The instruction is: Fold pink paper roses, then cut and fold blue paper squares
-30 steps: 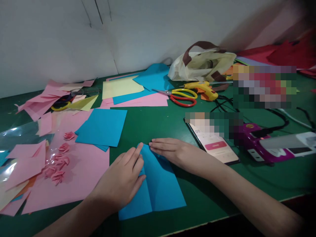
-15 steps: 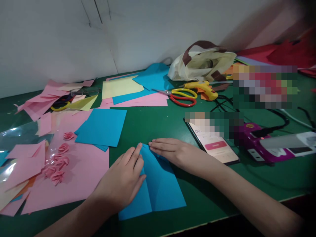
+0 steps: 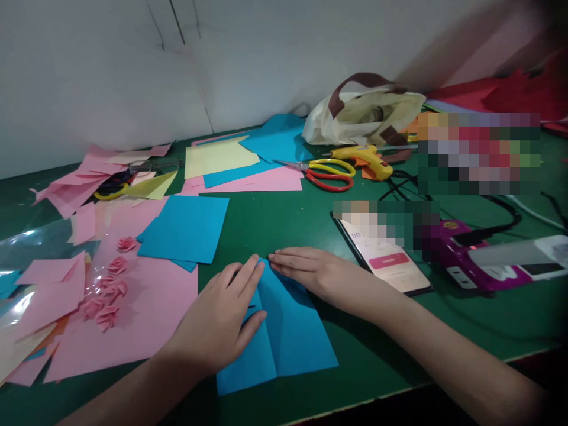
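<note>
A blue sheet of paper (image 3: 299, 340) lies in front of me with a lengthwise crease down its middle. Its far end narrows to a point between my hands. My left hand (image 3: 228, 316) rests along the paper's left side, fingers stretched toward that tip and thumb apart. On the right edge near the tip lies my right hand (image 3: 317, 275), its fingers straight and flat. Neither hand is wrapped around anything. Several blue squares (image 3: 186, 228) are stacked to the left, on a large pink sheet (image 3: 164, 319). Folded pink paper roses (image 3: 116, 290) sit there too, under or beside clear plastic.
Behind are scissors (image 3: 331, 174) with red and yellow handles, a yellow glue gun (image 3: 373, 163), and a cream bag (image 3: 323, 121). A phone (image 3: 390, 260) and a purple power strip (image 3: 461, 266) with cables lie right. Pink scraps (image 3: 71, 189) crowd the left.
My left thumb has shifted slightly up and away from the paper's crease, and the left fingers have moved a little right. The right hand looks almost unmoved.
</note>
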Motion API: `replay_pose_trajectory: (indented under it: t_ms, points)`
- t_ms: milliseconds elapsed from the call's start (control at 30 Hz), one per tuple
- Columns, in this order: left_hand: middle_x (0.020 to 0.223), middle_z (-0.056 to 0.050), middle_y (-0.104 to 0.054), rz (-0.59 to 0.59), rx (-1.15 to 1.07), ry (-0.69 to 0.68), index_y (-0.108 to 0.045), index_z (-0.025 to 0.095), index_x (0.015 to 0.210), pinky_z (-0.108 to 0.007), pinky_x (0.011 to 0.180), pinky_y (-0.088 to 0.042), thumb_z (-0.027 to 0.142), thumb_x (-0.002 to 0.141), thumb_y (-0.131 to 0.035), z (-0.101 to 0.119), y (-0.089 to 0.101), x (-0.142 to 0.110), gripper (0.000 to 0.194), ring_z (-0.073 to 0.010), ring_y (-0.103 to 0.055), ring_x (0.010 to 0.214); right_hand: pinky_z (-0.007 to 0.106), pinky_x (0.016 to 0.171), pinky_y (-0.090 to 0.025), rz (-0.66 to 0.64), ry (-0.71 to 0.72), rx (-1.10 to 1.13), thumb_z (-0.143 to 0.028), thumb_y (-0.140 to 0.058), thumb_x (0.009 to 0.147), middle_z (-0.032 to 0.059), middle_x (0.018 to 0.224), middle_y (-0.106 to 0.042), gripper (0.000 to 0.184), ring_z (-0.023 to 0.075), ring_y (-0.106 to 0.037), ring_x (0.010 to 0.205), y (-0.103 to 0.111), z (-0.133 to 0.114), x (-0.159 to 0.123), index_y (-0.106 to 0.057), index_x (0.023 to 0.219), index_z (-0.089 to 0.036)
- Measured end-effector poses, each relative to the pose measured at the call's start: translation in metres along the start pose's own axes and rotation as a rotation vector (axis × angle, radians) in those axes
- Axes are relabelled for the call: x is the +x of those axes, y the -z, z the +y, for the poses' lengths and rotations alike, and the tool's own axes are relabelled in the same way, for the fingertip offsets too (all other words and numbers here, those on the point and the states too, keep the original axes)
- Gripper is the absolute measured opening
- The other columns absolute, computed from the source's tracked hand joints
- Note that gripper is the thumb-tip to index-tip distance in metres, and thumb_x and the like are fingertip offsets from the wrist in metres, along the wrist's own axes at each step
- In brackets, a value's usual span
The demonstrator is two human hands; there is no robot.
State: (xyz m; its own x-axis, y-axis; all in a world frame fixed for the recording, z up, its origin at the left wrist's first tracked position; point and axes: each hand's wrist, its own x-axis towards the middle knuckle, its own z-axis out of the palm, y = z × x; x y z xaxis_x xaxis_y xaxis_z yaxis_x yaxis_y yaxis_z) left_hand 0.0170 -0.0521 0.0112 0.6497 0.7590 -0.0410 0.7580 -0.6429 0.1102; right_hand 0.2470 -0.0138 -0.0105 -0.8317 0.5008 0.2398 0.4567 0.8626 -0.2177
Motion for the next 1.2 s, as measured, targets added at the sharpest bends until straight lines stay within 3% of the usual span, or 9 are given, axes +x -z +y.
replay_pose_trajectory:
  t_ms: [267, 500, 733, 933, 1067, 1200]
  points:
    - [0.129, -0.022, -0.052, 0.045, 0.261, -0.119, -0.050, -0.001, 0.126, -0.042, 0.089, -0.048, 0.026, 0.092, -0.036, 0.009, -0.004, -0.002, 0.046, -0.0327, -0.053, 0.114, 0.034, 0.104, -0.042, -0.012, -0.012, 0.015, -0.007, -0.052, 0.086, 0.0099, 0.132, -0.053, 0.040, 0.0201, -0.047, 0.124, 0.002, 0.000, 0.000, -0.053, 0.125, -0.010]
    - [0.136, -0.022, -0.045, 0.033, 0.148, -0.099, -0.049, 0.001, 0.127, -0.046, 0.085, -0.050, 0.031, 0.094, -0.032, 0.006, 0.000, -0.002, 0.048, -0.0341, -0.053, 0.114, 0.035, 0.104, -0.042, -0.023, -0.013, 0.021, -0.007, -0.051, 0.087, 0.0099, 0.133, -0.052, 0.040, 0.0204, -0.046, 0.125, 0.002, 0.001, 0.000, -0.052, 0.126, -0.009]
    - [0.138, -0.021, -0.044, 0.006, 0.130, -0.094, -0.047, 0.002, 0.129, -0.046, 0.085, -0.049, 0.032, 0.092, -0.038, 0.004, 0.003, -0.001, 0.048, -0.0345, -0.051, 0.115, 0.036, 0.103, -0.043, -0.007, -0.040, 0.059, -0.009, -0.045, 0.089, 0.0094, 0.132, -0.053, 0.038, 0.0200, -0.046, 0.125, 0.003, 0.002, -0.001, -0.052, 0.127, -0.011]
    - [0.138, -0.019, -0.044, 0.003, 0.130, -0.084, -0.043, 0.004, 0.132, -0.045, 0.087, -0.046, 0.032, 0.091, -0.039, 0.003, 0.002, -0.002, 0.050, -0.0333, -0.049, 0.116, 0.042, 0.088, -0.051, 0.146, -0.167, 0.041, -0.040, -0.050, 0.088, 0.0156, 0.112, -0.064, 0.039, 0.0267, -0.057, 0.104, 0.002, -0.013, 0.010, -0.066, 0.106, -0.009]
    - [0.139, -0.016, -0.045, -0.004, 0.047, -0.052, -0.032, 0.008, 0.140, -0.043, 0.087, -0.046, 0.033, 0.089, -0.043, 0.002, 0.003, -0.001, 0.058, -0.0305, -0.050, 0.114, 0.039, 0.072, -0.052, 0.205, -0.233, -0.055, -0.028, -0.044, 0.092, 0.0143, 0.090, -0.065, 0.030, 0.0233, -0.058, 0.083, -0.006, -0.021, 0.019, -0.068, 0.091, -0.009]
    - [0.138, -0.016, -0.045, -0.014, -0.009, -0.014, -0.031, 0.010, 0.140, -0.043, 0.086, -0.046, 0.039, 0.087, -0.046, 0.001, 0.004, 0.000, 0.063, -0.0299, -0.050, 0.112, 0.037, 0.072, -0.051, 0.207, -0.258, -0.029, -0.018, -0.043, 0.091, 0.0125, 0.086, -0.062, 0.025, 0.0223, -0.055, 0.082, -0.009, -0.022, 0.019, -0.067, 0.090, -0.010]
